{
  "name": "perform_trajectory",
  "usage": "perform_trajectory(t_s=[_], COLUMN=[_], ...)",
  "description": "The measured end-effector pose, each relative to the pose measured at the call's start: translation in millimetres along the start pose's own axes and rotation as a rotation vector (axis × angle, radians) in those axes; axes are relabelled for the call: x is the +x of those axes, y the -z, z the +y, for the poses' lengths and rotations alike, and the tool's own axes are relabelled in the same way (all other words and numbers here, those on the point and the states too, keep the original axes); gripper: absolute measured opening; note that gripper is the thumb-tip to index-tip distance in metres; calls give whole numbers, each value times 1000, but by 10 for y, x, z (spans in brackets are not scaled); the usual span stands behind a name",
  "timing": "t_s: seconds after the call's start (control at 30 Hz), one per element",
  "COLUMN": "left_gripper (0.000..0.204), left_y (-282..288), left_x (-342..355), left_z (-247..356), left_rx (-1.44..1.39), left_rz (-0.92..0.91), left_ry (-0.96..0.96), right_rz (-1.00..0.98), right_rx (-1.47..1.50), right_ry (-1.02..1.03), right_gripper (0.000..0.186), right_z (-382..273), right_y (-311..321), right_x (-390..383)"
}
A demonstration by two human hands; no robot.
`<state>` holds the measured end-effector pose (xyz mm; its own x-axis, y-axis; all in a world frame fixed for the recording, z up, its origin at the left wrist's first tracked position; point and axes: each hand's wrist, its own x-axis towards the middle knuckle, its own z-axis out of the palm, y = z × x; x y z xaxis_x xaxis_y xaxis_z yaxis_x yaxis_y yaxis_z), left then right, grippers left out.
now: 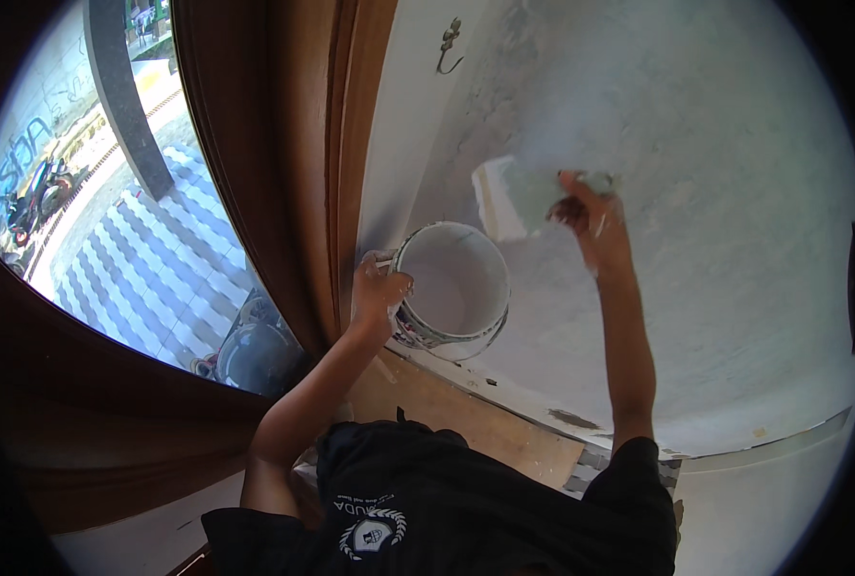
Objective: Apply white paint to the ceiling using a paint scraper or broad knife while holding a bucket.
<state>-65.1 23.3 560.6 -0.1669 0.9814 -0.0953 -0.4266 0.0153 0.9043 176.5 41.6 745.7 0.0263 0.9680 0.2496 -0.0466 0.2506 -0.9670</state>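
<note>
In my right hand (593, 219) is a wide flat paintbrush (504, 197), slightly smeared by motion. Its pale, paint-coated bristles point left, against or close to the grey-white wall (725, 259); I cannot tell whether they touch it. My fingers are closed around its greenish handle. My left hand (381, 293) grips the left rim of a round bucket (490, 264), which has whitish paint inside and stains on its outside. The bucket is held up beside the wooden door frame (346, 144), below and left of the brush. White smears mark both hands.
Higher up, a metal hook (450, 46) is fixed to the white strip beside the frame. Light brown board (485, 413) covers part of the floor along the wall's foot. Through the opening at left show patterned tiles (149, 278), a dark post (125, 106), a motorcycle (42, 200) and a grey container (260, 355).
</note>
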Motion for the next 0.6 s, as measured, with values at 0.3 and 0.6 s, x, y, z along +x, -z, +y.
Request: perform_trajectory(t_s=[0.3,0.6], left_gripper=[37,41], left_y=[-2,78], left_x=[81,143], left_z=[-112,-368], left_rx=[-39,128], left_rz=[13,142], left_ry=[-19,10], right_rz=[-58,-39], right_rx=[-266,-837], right_ry=[526,1158], right_gripper=[25,20], right_z=[-1116,-1248], right_y=[-188,-304], right_x=[885,1340])
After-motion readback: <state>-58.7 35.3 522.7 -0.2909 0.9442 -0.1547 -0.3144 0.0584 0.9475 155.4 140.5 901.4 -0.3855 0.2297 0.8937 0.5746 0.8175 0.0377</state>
